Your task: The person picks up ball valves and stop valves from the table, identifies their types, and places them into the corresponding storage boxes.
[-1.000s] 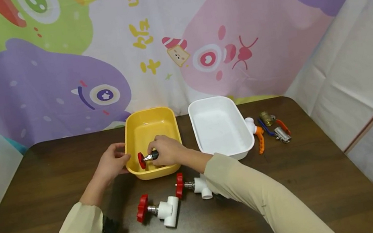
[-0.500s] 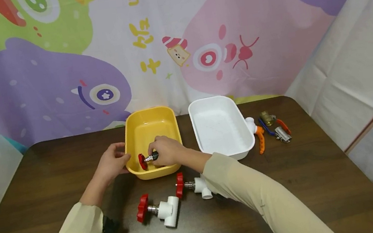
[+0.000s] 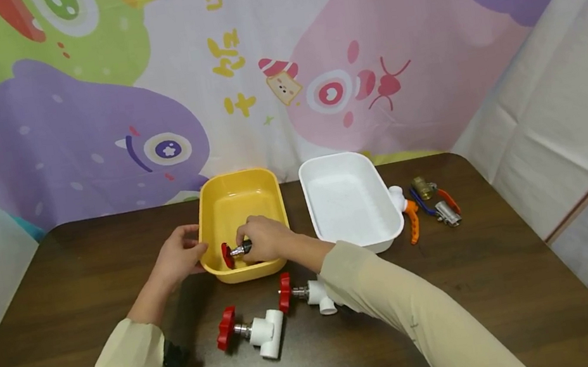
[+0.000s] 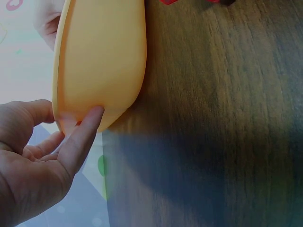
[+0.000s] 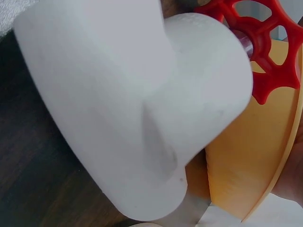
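My left hand (image 3: 179,253) pinches the left rim of the yellow tray (image 3: 250,272), thumb and fingers on either side of its wall in the left wrist view. Inside that tray, my right hand (image 3: 265,237) grips a valve with a red handwheel (image 3: 227,255), a metal stem and a dark body. The handwheel points left, low over the tray floor; the fingers hide the rest of the valve. On the table in front lie two white tee-shaped valves with red handwheels, a nearer valve (image 3: 262,333) and a farther valve (image 3: 319,295) partly under my right sleeve.
A white tray (image 3: 351,200) stands right of the yellow one. Beyond it lie a white tap with an orange handle (image 3: 412,222), a brass valve (image 3: 420,188) and a silver valve (image 3: 447,213). A printed cloth (image 3: 246,133) hangs behind the table.
The valve in my right hand sits very slightly lower in the yellow tray. My left hand keeps its hold on the rim, and the other things have not moved.
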`<state>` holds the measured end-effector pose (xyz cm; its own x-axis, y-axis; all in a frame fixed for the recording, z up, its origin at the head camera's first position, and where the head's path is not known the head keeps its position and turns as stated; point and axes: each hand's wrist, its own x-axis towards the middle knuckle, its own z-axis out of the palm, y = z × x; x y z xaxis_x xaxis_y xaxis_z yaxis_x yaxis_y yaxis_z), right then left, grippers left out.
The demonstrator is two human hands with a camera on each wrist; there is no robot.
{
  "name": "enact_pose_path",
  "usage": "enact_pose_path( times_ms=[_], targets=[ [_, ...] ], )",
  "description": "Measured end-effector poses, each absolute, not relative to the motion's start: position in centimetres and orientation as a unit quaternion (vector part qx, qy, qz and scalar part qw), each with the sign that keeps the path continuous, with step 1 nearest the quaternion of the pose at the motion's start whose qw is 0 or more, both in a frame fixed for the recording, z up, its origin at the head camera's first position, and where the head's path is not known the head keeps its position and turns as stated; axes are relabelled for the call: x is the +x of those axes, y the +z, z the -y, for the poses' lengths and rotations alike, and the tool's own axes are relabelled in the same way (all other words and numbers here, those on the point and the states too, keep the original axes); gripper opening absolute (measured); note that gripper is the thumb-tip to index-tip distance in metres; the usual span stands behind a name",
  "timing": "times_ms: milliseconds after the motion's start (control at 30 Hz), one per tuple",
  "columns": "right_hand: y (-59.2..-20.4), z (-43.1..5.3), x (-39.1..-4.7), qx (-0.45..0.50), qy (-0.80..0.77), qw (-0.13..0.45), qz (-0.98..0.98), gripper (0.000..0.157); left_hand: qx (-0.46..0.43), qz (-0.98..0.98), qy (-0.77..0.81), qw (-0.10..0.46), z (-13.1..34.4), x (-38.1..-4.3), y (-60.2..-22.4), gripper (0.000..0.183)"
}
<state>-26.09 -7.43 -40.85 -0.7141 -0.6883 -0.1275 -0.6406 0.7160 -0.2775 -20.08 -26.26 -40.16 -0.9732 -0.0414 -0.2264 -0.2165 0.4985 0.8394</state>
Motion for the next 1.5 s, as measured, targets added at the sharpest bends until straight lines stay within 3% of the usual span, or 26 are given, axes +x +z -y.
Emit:
enact_pose_path(
  times_ms=[1500],
  targets=[
    [-40.8, 7.57, -26.24, -0.361, -0.097, 0.146, -0.916, 0.033, -0.077, -0.862, 0.492, 0.095, 26.2, -20.0, -39.98, 0.052]
  ],
)
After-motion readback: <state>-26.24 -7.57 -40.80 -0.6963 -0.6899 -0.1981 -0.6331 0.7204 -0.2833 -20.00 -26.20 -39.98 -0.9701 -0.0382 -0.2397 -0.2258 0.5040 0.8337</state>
